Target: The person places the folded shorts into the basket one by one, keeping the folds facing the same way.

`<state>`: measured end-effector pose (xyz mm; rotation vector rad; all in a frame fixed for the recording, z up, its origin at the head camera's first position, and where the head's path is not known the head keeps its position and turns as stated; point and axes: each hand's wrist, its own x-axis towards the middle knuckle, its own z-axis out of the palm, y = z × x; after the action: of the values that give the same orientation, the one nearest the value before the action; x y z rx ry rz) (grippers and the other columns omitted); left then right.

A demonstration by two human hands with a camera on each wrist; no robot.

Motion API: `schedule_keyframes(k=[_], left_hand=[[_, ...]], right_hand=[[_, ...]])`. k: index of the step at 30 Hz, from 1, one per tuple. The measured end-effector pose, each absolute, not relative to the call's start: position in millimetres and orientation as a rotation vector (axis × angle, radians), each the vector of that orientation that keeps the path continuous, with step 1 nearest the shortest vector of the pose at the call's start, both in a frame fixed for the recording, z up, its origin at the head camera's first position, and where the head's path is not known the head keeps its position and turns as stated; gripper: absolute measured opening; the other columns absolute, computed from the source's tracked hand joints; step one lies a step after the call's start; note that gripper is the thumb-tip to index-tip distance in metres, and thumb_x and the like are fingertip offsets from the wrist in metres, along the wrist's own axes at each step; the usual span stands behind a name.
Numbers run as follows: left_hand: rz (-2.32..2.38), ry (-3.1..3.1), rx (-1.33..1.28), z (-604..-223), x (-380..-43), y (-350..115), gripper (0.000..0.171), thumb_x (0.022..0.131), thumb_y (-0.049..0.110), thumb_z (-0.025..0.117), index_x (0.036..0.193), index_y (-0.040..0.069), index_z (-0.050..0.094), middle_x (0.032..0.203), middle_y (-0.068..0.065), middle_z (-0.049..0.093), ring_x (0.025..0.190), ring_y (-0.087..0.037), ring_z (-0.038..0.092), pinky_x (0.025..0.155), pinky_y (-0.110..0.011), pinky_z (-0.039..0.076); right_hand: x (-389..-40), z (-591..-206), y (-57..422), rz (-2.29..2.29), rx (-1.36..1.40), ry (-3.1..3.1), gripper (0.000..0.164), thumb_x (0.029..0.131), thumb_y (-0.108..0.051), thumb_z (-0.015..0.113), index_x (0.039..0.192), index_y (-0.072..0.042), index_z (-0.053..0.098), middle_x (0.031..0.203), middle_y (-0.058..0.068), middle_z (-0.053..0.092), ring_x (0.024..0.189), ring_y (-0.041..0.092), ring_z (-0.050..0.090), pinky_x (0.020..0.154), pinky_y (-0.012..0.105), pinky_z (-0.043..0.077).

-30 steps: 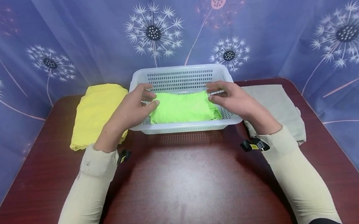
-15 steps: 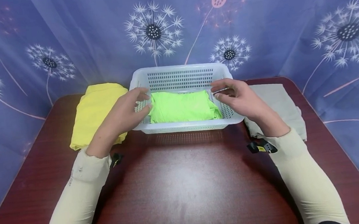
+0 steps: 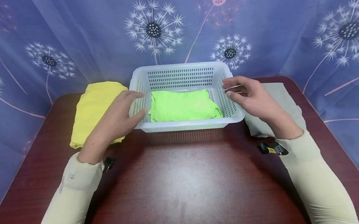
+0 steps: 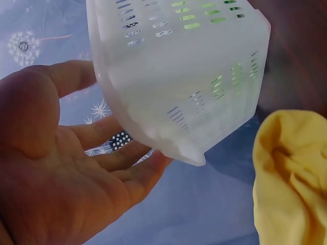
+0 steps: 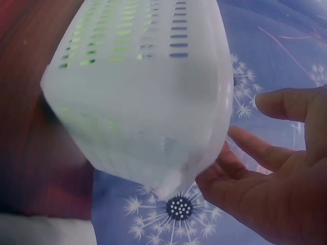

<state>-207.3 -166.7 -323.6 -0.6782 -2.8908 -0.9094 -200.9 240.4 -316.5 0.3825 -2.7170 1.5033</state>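
A white perforated plastic basket [image 3: 185, 126] stands at the back of the table, with a folded bright green cloth [image 3: 182, 106] lying on its bottom. My left hand [image 3: 113, 116] hovers over the basket's left end, fingers spread and holding nothing. At the opposite end, my right hand [image 3: 254, 99] is just as free, its fingers loosely bent above the right rim. In the left wrist view, the fingers [image 4: 110, 130] lie beside and partly behind the basket rim; contact cannot be told. The right wrist view has the thumb [image 5: 281, 103] apart from the rim.
To the basket's left lies a folded yellow cloth [image 3: 96, 105], partly under my left hand. A folded grey cloth [image 3: 283, 98] lies to the right, partly hidden by my right hand and wrist. Behind the dark red wooden table [image 3: 186, 183] hangs a blue curtain [image 3: 99, 26] with dandelion prints.
Both hands have drawn apart, the left hand moving left and the right hand moving right, away from the green cloth. Cloth and basket stay in place.
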Motion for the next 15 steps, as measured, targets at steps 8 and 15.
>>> schedule_keyframes(k=[8, 15], left_hand=[[-0.859, -3.007, -0.685, -326.6, -200.9, -174.4, 0.081, 0.100, 0.047, 0.072, 0.160, 0.002, 0.041, 0.165, -0.023, 0.033, 0.152, -0.040, 0.035, 0.124, -0.058, 0.029], [-0.703, -3.072, -0.721, -329.7, -194.3, -181.1, 0.098, 0.094, 0.053, 0.077, 0.165, 0.002, 0.031, 0.172, -0.022, 0.019, 0.150, -0.042, 0.039, 0.122, -0.057, 0.034]], right_hand=[[-198.4, -317.5, 253.0, 1.439, 0.329, -2.710, 0.039, 0.106, -0.015, 0.063, 0.143, -0.004, 0.062, 0.136, 0.018, 0.066, 0.119, 0.031, 0.067, 0.089, 0.018, 0.050], [-194.4, -318.6, 265.7, 1.380, 0.291, -2.716, 0.040, 0.106, -0.015, 0.063, 0.145, -0.005, 0.061, 0.133, 0.014, 0.067, 0.115, 0.017, 0.065, 0.092, 0.018, 0.048]])
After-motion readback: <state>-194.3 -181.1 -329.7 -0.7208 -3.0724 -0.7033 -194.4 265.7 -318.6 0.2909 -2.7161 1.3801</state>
